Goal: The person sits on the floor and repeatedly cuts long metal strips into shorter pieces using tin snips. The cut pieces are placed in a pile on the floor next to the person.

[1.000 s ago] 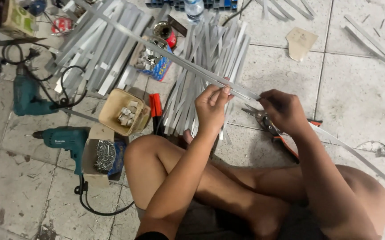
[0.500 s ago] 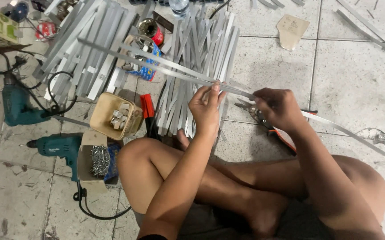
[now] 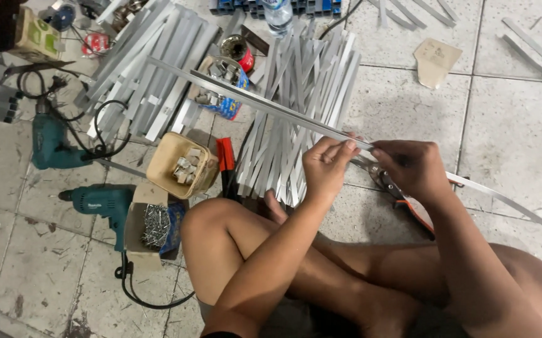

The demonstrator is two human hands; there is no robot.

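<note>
Sitting cross-legged, the person pinches a long thin grey metal strip in the left hand and right hand, above the knees. Its raw edge could cut fingers, or the free end could snag the fanned pile of short grey metal strips behind. Beyond lie a teal electric drill and scuffed grey floor tiles.

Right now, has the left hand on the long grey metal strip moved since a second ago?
Yes. Judged against the tan box of metal clips, the left hand has shifted slightly rightward along the long grey metal strip, away from the box.
</note>
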